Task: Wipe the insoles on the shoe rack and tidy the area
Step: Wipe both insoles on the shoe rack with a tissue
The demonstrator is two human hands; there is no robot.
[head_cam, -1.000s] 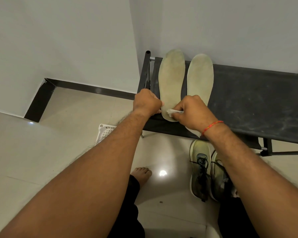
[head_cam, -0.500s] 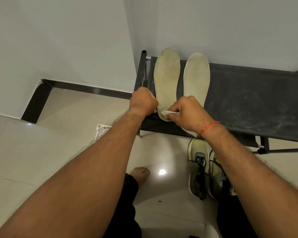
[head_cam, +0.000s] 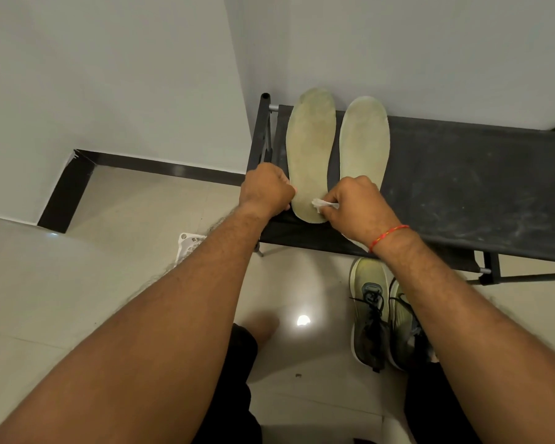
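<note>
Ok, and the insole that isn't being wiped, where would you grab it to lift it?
Pinch the right-hand insole at its heel, from the front: it lies thin and flat on the shoe rack, but the heel seems to overhang the front edge below the right hand.

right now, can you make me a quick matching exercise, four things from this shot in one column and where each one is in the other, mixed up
Things:
1 white wipe
2 shoes
3 red thread
4 insoles

Places:
a on the floor in front of the rack
b round the right wrist
c side by side on the rack
d pinched in the right hand

Pairs: 1-d, 2-a, 3-b, 4-c
</note>
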